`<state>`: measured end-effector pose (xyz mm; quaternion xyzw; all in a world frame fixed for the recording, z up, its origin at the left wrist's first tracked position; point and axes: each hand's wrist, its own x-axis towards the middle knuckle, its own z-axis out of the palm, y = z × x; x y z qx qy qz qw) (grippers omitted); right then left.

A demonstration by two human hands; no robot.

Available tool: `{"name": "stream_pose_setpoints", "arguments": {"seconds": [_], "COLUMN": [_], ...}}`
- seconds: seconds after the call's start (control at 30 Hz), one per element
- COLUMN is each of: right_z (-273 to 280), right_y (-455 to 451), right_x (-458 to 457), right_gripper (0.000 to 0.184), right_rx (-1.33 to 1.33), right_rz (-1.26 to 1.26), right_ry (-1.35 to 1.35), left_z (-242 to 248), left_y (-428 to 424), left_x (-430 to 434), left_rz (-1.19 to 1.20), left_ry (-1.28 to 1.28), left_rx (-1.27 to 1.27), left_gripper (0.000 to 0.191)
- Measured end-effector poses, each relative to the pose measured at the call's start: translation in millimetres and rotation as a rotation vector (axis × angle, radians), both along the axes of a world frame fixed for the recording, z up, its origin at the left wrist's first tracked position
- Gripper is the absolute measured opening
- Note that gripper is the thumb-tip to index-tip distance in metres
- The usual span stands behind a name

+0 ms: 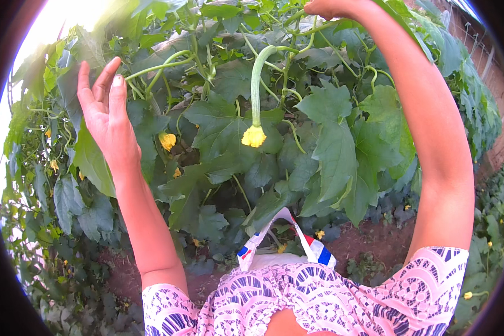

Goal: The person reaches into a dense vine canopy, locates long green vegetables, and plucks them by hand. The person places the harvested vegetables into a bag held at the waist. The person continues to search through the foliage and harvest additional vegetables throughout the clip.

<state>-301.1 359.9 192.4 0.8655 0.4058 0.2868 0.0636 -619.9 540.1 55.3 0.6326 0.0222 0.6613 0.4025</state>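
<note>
A long, thin green gourd (258, 86) with a yellow flower (254, 136) at its tip hangs curved from the vine in the middle. My left hand (111, 109) is raised at the left among large leaves, fingers spread; its thumb tip is beside a green leaf stalk (159, 67). Near the top edge my right hand (329, 9) reaches into the vine, above the gourd and to its right. Its fingers are cut off or hidden, so whether it grips a stem does not show.
Dense vine leaves (332, 138) hang across the view, with another yellow flower (167, 141) on the left. Below, in front of my body, is a white bag (252, 248) with blue and red marks. Bare soil (374, 241) shows behind it; a brown wall stands at the upper right.
</note>
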Motion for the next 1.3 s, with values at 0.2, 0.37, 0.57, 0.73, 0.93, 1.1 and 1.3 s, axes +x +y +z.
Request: {"name": "stream_pose_setpoints", "arguments": {"seconds": [0.2,0.37,0.57,0.73,0.93,1.1,1.3], "right_z": [-5,2,-3,-1,-12,-18,-9], "right_y": [5,-9,-12,-16,-34,-45,-77], "right_x": [13,21,6,-39,-79,-57,-87], "right_gripper": [0.035,0.032,0.034,0.037,0.045,0.050,0.051], "right_rx": [0.037,0.025,0.134,0.116,0.383,0.450,0.367], "right_rz": [-0.053,-0.141,-0.095,-0.004,0.375,0.470,0.366], "right_ry": [-0.101,0.073,0.200,0.349,0.764,0.795,0.490], "left_z": [-4,-4,-2,-1,6,33,56], "left_y": [-7,-20,-39,-43,-4,-25,-30], "left_x": [12,9,12,36,83,110,105], "left_rz": [-0.009,-0.067,-0.048,0.052,-0.151,-0.696,-0.745], "left_ry": [0.008,0.058,0.065,0.126,0.630,0.618,0.292], "left_rx": [0.018,0.010,0.034,0.148,0.340,0.026,-0.365], "left_gripper": [0.056,0.058,0.057,0.059,0.049,0.053,0.054]}}
